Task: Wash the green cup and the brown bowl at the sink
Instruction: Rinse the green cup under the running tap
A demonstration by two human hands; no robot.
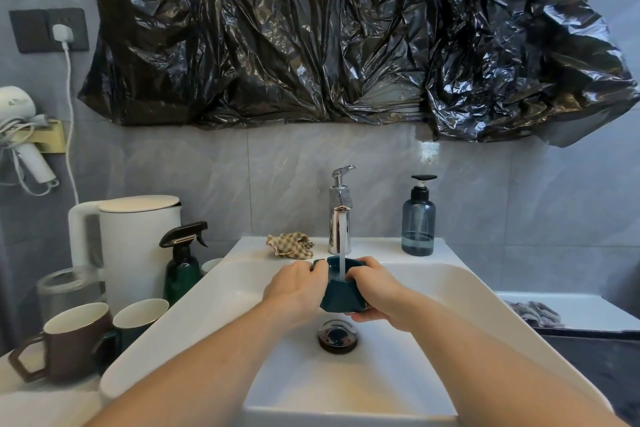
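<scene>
Both forearms reach forward over the sink (450,288). The left hand (294,284) and right hand (375,291) curl around opposite sides of the green cup (341,298), holding it upright beneath the water stream from the tap (339,215), above the drain (337,336).

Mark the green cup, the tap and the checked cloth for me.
green cup (341,300): head view, on its faceted front wall between the hands.
tap (339,218): head view, on the chrome spout.
checked cloth (291,245): head view, middle of the crumpled cloth.
</scene>
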